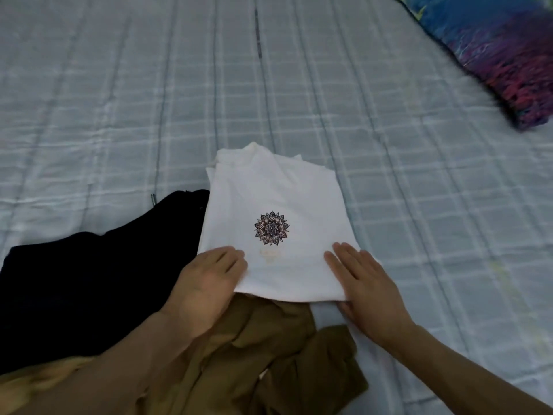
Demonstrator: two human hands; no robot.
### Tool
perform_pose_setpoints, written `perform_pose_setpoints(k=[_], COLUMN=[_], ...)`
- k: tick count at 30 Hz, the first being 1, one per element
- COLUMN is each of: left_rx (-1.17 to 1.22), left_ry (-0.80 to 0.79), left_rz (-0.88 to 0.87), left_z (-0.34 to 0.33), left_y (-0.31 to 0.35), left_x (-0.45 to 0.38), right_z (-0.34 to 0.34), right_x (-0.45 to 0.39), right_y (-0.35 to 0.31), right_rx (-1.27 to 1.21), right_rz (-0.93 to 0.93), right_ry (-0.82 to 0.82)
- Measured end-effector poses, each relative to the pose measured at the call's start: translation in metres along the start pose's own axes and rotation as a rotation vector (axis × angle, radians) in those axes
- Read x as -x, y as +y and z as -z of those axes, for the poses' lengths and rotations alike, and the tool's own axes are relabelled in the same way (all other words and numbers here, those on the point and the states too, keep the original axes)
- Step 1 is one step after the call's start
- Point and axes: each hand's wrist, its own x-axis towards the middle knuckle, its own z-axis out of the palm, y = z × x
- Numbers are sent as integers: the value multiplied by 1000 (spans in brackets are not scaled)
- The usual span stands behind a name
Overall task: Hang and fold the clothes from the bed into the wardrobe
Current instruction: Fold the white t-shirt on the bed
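Left hand (209, 283) and right hand (366, 283), fingers flat, press near corners of folded white cotton mandala-print shirt (278, 199) on pale checked bedsheet (419, 175), over crumpled olive-brown garment (269, 354).

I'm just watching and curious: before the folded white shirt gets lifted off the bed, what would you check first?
1. White shirt folded into a neat packet: ok.
2. Left hand on its near left corner: ok.
3. Right hand on its near right corner, fingers flat: ok.
4. Fingers under the packet for a firm grip: cannot tell.
5. Shirt free of other clothes: not ok, its near edge overlaps the brown garment and its left edge meets the black garment.
6. Wardrobe ready: cannot tell, out of view.
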Motion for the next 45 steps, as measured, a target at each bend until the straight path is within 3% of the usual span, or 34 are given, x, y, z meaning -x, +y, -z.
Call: perform_pose_setpoints(k=[4,7,13,17,21,25,30,35,38,41,43,45], left_rx=[123,159,281,515,536,585,536,397,237,12,-46,-21], left_ry=[14,1,-248,-136,113,243,325,219,158,143,55,-42], left_rz=[74,39,14,5,100,227,274,295,323,98,-19,13], left_z=[20,37,42,50,64,68,64,52,46,27,8,-9], left_y=[9,22,49,33,9,-8,-24,-45,-44,-17,-2,-6], left_x=[8,28,74,65,37,4,-45,-94,-107,-98,-86,-82], right_z=[10,19,40,64,80,78,58,41,39,31,17,-1], right_x=[-1,21,88,71,33,6,-31,-70,-86,-90,-86,-83], right_y=[3,-2,-21,-5,12,24,33,42,36,7,-14,-21], right_rx=[-101,-178,-283,-424,-654,-826,-928,-877,-670,-453,-262,-122], right_rz=[-36,-38,-18,-41,-138,-335,-556,-733,-679,-400,-194,-123], right_ry=[126,122,-51,-176,-25,142,288,359,408,386,225,65])
